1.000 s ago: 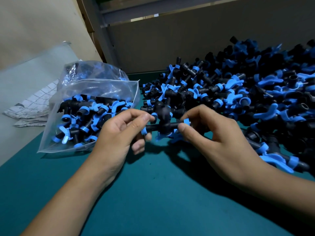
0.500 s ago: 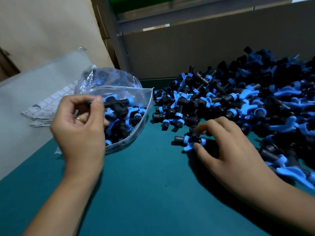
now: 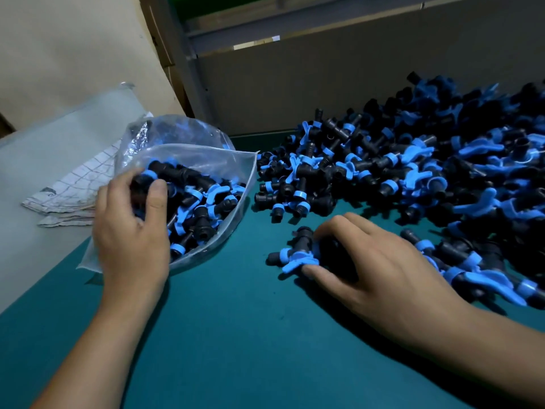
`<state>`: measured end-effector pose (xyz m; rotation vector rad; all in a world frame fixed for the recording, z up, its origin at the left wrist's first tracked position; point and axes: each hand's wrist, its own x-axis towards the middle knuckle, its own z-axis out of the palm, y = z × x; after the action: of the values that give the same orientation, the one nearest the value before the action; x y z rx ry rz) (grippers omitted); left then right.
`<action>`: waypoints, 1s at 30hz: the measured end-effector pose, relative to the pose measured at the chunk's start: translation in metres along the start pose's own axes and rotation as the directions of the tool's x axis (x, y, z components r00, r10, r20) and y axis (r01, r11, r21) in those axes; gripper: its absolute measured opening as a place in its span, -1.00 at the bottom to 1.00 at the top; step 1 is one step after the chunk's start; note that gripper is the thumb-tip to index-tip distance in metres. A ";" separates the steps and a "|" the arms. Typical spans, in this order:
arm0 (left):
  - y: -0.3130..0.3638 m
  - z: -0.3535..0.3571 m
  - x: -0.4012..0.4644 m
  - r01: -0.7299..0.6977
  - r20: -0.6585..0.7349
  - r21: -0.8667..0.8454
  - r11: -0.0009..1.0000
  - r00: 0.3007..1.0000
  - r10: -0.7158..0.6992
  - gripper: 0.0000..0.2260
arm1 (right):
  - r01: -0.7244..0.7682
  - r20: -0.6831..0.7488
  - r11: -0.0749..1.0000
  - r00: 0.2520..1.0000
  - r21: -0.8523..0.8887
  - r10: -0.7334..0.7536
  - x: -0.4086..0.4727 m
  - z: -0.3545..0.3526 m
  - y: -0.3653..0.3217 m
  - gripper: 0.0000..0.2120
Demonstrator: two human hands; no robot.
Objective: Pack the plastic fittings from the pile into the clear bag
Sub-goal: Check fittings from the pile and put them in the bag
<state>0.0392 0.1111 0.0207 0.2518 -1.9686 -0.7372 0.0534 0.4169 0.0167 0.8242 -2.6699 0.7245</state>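
Note:
A clear bag (image 3: pixel 236 163) lies open on the left of the teal table, partly filled with black and blue plastic fittings. My left hand (image 3: pixel 132 231) is at the bag's mouth and holds a black fitting (image 3: pixel 165 169) with a blue ring over the ones inside. A large pile of fittings (image 3: pixel 427 172) covers the right and far side of the table. My right hand (image 3: pixel 374 267) is curled around a loose fitting (image 3: pixel 295 255) lying on the table just in front of the pile.
The teal table (image 3: pixel 230 335) stretches toward me between my arms. A folded checked cloth (image 3: pixel 76 187) lies left of the bag on a grey sheet. A cardboard wall (image 3: pixel 324 84) stands behind the pile.
My left hand carried a fitting from in front of the bag into its mouth. My right hand closed over a loose fitting at the pile's edge.

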 end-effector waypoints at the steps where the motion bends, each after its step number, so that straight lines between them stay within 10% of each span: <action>1: 0.002 0.003 -0.001 -0.015 0.044 0.028 0.999 0.999 0.014 -0.52 | 0.015 -0.005 0.999 1.000 0.035 -0.015 -0.001 -0.001 -0.001 -0.70; 14: 0.004 0.002 -0.003 0.001 -0.012 0.190 0.982 1.000 0.001 -0.60 | 0.124 0.006 0.976 0.992 0.177 -0.127 0.001 0.003 0.009 -0.65; 20: 0.027 -0.001 -0.009 -0.084 -0.157 0.011 0.996 0.984 0.084 -0.82 | 0.082 0.028 0.988 0.996 0.132 -0.087 0.005 0.012 0.018 -0.78; 25: 0.064 0.006 -0.036 -0.343 0.264 -0.308 0.887 0.865 0.426 -0.80 | 0.022 0.030 0.971 0.999 0.236 -0.030 0.008 0.014 0.021 -0.92; 30: 0.070 0.018 -0.052 -0.089 0.722 -0.338 0.937 0.614 0.319 -0.57 | -0.114 -0.028 0.885 0.990 0.451 0.141 0.013 0.015 0.031 -0.95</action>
<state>0.0588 0.1978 0.0180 -0.5665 -2.5948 -1.0598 0.0232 0.4251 -0.0034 0.7114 -2.5514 1.4137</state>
